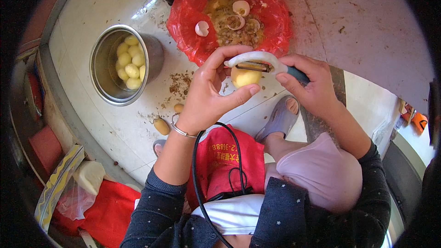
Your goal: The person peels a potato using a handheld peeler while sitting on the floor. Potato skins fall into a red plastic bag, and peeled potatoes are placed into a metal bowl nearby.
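Note:
My left hand (pixel 220 89) holds a peeled yellow potato (pixel 246 77) between thumb and fingers. My right hand (pixel 308 81) grips the dark handle of a vegetable peeler (pixel 262 58) with a white head. The blade lies across the top of the potato. Just beyond my hands is a basin lined with a red plastic bag (pixel 186 38), holding wet scraps and broken eggshells (pixel 202 28). A steel pot (pixel 155 53) on the left contains several peeled potatoes (pixel 132 70). Two unpeeled potatoes (pixel 161 126) lie on the floor beside my left wrist.
Dirt and peel crumbs (pixel 180 84) are scattered over the tiled floor (pixel 81 51). A pinkish surface (pixel 365 24) spans the upper right. My slippered foot (pixel 280 115) is below my hands. A black cable (pixel 194 172) hangs over a red cloth (pixel 227 137) with writing on my lap.

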The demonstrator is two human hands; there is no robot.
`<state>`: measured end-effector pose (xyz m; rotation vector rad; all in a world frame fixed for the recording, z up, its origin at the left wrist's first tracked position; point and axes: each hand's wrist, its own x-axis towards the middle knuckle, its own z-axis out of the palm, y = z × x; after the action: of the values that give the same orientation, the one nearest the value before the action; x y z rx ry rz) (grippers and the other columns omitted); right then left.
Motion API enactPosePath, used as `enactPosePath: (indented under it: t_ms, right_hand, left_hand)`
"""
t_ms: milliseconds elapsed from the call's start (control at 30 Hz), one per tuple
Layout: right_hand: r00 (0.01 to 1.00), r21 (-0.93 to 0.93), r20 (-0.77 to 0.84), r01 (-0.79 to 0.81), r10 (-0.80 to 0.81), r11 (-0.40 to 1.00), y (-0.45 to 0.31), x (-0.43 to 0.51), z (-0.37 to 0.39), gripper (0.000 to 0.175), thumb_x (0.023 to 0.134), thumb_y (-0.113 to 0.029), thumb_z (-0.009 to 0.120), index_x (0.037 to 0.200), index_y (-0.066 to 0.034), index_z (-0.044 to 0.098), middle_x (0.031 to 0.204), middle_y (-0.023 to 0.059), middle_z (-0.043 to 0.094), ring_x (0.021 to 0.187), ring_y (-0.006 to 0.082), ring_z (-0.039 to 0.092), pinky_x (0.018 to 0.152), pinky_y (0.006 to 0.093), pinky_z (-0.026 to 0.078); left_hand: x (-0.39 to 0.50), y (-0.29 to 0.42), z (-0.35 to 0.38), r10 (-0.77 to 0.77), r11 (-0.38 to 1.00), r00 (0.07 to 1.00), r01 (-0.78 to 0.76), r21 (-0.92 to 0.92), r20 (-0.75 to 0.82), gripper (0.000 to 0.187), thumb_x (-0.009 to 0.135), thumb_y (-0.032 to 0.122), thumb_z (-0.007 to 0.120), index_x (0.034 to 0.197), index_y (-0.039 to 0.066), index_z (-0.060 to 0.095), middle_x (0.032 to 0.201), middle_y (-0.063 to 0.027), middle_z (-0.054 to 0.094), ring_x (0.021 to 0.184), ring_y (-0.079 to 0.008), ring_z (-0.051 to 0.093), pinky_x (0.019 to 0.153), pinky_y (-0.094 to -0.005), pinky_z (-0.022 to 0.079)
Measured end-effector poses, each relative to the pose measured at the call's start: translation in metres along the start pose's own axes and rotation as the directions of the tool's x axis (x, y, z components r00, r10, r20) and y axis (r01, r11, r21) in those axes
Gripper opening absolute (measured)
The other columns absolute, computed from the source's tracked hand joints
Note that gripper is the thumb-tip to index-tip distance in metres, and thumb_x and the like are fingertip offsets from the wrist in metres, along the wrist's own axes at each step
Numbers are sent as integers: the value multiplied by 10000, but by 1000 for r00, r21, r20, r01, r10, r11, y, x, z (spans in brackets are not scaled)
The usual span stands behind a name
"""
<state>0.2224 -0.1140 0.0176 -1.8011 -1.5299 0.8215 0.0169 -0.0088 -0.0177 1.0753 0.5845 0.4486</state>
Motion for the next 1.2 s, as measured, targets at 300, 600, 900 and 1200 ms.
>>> enactPosePath:
  t_ms: [300,600,900,1200]
  right_hand:
    - [991,0,119,57,-57,998,-13,5,-4,275,780,-140,784,1007,-17,690,857,133,675,754,268,662,676,337,513]
    - [995,-58,61,84,-81,995,-12,4,-2,290,759,-119,802,1009,-20,692,862,136,680,754,271,658,677,339,514]
    - [995,-135,-87,41,-53,990,-2,2,2,274,798,-235,803,998,-67,720,873,114,709,727,255,688,641,332,540]
    - [986,-115,-146,-101,83,988,9,4,3,276,829,-248,788,1016,-57,716,805,126,693,680,230,685,626,319,527]
  left_hand:
    - [-4,9,0,-16,969,999,26,245,-43,586,714,157,868,1219,34,596,1120,-69,577,1029,-168,602,889,-300,490]
    - [-4,8,-3,86,939,994,-58,340,-69,616,689,182,888,1206,31,588,1127,-81,575,1033,-180,594,901,-309,487]
    - [-3,5,-5,29,983,997,-16,185,-68,636,706,133,879,1232,10,545,1203,-80,558,1119,-168,565,989,-321,457]
    - [-2,11,-6,220,917,975,-220,334,39,650,698,168,870,1258,47,561,1206,-96,574,1099,-235,583,958,-340,465]
